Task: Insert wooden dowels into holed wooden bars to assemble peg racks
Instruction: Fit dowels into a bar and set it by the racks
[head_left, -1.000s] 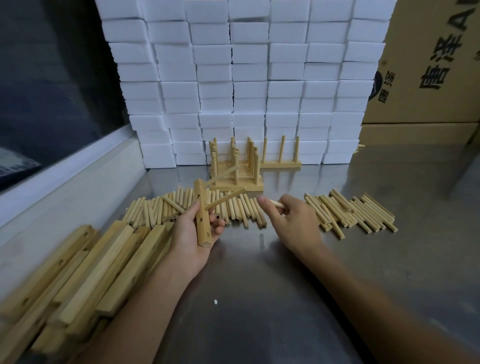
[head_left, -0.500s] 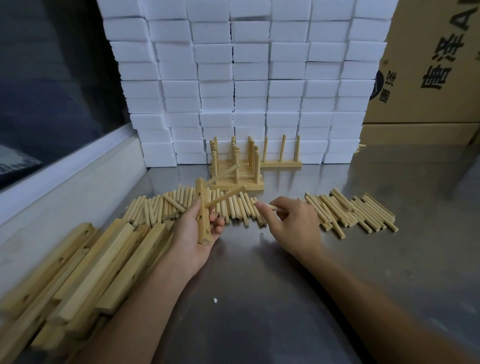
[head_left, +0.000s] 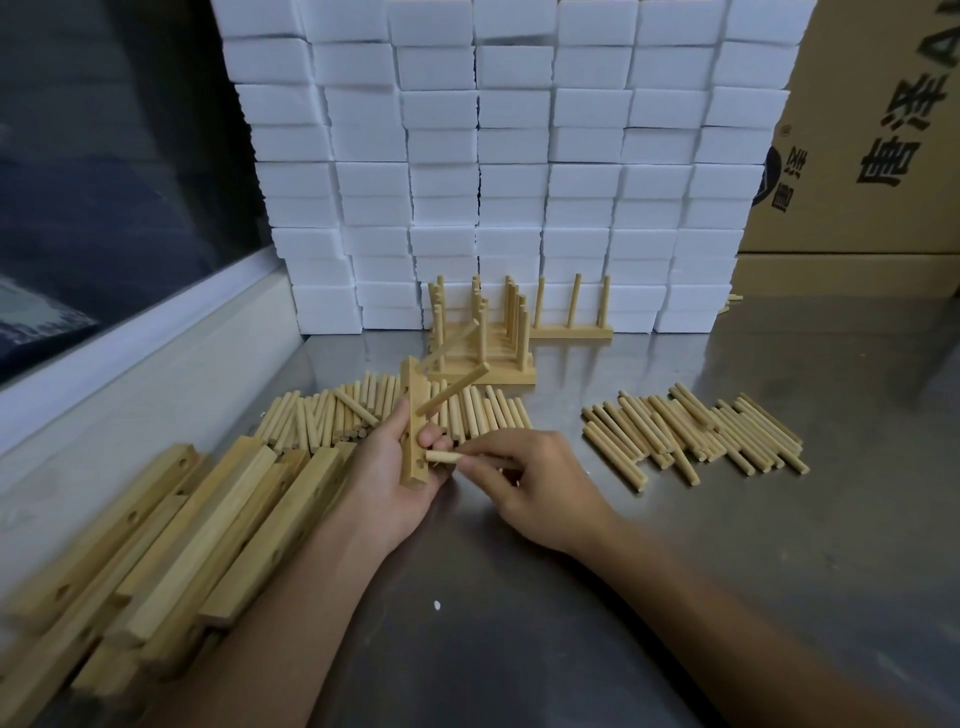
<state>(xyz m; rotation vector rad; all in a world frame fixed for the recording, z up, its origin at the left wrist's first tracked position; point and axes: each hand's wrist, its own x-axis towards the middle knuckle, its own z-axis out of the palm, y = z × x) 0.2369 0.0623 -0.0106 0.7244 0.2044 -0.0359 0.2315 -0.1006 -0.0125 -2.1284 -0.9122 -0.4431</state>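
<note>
Third-dowel step: left hand (head_left: 395, 483) gripping bar (head_left: 414, 423); right hand (head_left: 524, 483) pinching dowel (head_left: 444, 457); next, seat tip in lowest hole.

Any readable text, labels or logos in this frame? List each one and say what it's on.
"唐泽": large black characters, printed sideways on the cardboard box at upper right.
"A": the start of a large black word at the box's top edge; the rest is cut off by the frame.
Round dark logo at the box's left edge: characters inside are too small and partly hidden to read.
No text visible on the white foam blocks, bars or dowels.
</note>
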